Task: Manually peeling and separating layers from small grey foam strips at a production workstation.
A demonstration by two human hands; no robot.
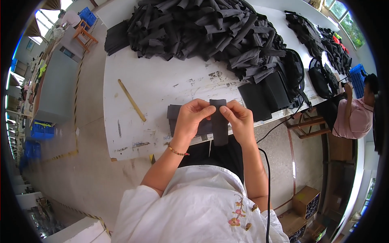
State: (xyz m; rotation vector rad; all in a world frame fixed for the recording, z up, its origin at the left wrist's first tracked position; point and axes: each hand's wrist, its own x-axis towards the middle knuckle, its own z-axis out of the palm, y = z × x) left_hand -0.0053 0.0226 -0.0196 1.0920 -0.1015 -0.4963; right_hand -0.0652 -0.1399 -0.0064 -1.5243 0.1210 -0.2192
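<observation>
Between my two hands hangs a black fabric strip point(220, 125), held by its upper end over the table's front edge. My left hand point(193, 115) pinches the strip's left side between thumb and fingers. On the opposite side, my right hand point(240, 119) grips it the same way, thumb on top. Partly hidden beneath my left hand lies a small stack of dark fabric pieces point(174, 111). To the right, flat black fabric panels point(259, 99) rest near the table edge.
A big heap of black fabric strips point(202, 30) covers the far part of the white table point(146, 89). A wooden stick point(132, 100) lies at left. A black cable point(268, 174) runs past my right arm. A person in pink point(354, 115) sits at right beside a wooden stool point(310, 124).
</observation>
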